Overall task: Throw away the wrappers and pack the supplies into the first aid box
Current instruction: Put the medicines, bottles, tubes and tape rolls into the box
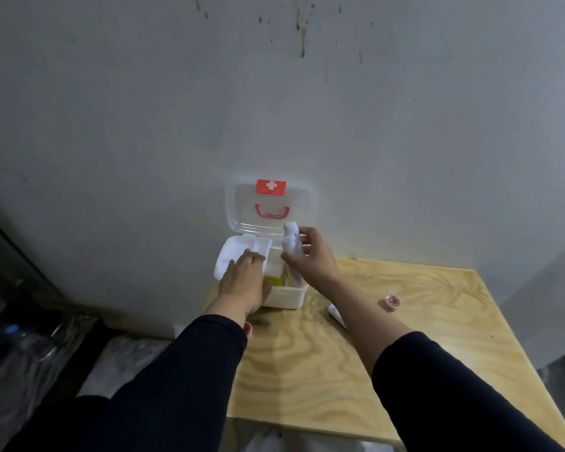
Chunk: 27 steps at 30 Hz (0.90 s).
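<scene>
Dark long sleeves (177, 370) pushed up to mid-forearm on both arms; bare left hand (243, 278) and right hand (312, 256); no rings or watch visible.

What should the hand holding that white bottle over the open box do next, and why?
Probably lower the white bottle into the first aid box and let go: the right hand holds it upright just above the open compartment, while the left hand rests on the tray.

I see a pale plywood table (405, 321) with swirling grain and matt finish, white plastic box (287, 296), smooth and slightly glossy, clear plastic lid (242, 203), white plastic bottle (291, 239), rough stained wall (274, 93)
</scene>
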Each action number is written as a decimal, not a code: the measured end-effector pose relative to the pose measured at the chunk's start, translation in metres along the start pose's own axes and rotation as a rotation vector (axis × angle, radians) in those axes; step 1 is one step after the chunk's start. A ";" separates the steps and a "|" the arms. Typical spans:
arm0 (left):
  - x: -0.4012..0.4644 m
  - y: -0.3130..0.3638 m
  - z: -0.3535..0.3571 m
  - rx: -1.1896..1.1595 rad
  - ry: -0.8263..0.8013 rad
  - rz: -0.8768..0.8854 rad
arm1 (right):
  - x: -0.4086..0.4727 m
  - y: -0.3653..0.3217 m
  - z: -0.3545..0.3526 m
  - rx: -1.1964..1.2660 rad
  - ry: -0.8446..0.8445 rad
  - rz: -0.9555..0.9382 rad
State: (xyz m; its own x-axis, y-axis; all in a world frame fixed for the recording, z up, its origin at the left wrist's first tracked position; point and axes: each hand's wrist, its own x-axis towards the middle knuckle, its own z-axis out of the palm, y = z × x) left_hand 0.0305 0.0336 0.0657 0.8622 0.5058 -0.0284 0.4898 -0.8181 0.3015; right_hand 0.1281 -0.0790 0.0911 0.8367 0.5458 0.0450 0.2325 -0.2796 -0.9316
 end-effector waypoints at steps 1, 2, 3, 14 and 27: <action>0.005 -0.010 0.000 0.015 -0.021 0.014 | 0.004 0.000 0.012 0.005 0.012 0.004; 0.010 -0.019 0.001 0.036 -0.051 0.027 | 0.008 0.001 0.022 0.000 0.019 0.008; 0.014 -0.027 0.002 0.053 -0.082 0.038 | 0.011 0.004 0.030 -0.015 0.020 0.007; 0.029 -0.059 0.023 0.035 -0.190 0.063 | 0.008 0.042 0.073 -0.304 -0.004 0.027; 0.033 -0.062 0.020 0.091 -0.232 0.097 | -0.002 0.023 0.038 -0.363 0.155 -0.034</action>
State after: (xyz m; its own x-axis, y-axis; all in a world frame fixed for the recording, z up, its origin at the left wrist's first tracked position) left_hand 0.0307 0.0955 0.0267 0.9071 0.3559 -0.2245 0.4039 -0.8863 0.2268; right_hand 0.1129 -0.0563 0.0557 0.8839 0.4418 0.1531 0.3983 -0.5398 -0.7416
